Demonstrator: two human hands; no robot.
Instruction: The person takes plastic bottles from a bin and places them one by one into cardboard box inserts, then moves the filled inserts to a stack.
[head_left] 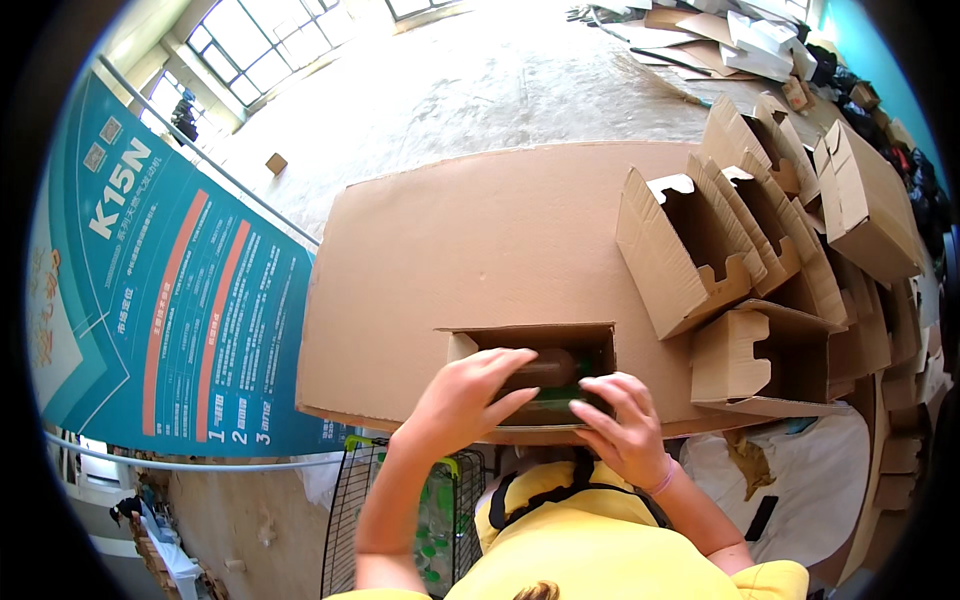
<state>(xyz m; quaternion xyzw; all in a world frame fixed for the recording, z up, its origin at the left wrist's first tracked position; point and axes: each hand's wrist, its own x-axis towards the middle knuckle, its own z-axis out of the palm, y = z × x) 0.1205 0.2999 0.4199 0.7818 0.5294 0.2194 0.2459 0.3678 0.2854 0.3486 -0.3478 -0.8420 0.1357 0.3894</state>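
Observation:
An open cardboard box [458, 347] stands at the near edge of a large cardboard-topped surface [470, 240], right in front of me. Inside it lies a brown, rounded, bottle-like thing [550, 367], with something green [584, 368] beside it; shadow hides the rest. My left hand [465, 395] reaches over the box's left side, thumb and fingers apart. Over the right side is my right hand [622, 420], its fingers curved and spread near the green thing. Nothing shows gripped in either hand.
Several open, upright cardboard boxes [655, 265] crowd the right side, one box [735, 355] at the near right. A wire cart [345, 520] holding clear bottles with green caps [437, 525] stands below left. A teal banner [190, 290] rises at the left.

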